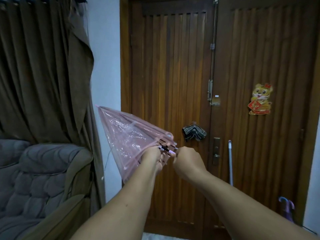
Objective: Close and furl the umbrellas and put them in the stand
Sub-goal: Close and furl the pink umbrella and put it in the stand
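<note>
Filling the background, a wooden double door [207, 84] stands beside a brown curtain [43, 66] and a grey sofa [34, 179]. Held before the door, a pink see-through umbrella [128, 137] is collapsed but loose, its tip pointing up-left toward the curtain. The left hand [152, 158] grips the gathered canopy near the rib ends; the right hand [186, 160] is curled, pinching something at the rib ends, apparently the closing strap. Judged progress: closed, furling under way, fastening and stowing remain. A purple umbrella [286, 210] already stands at the door's lower right corner; its holder is not clearly visible.
</note>
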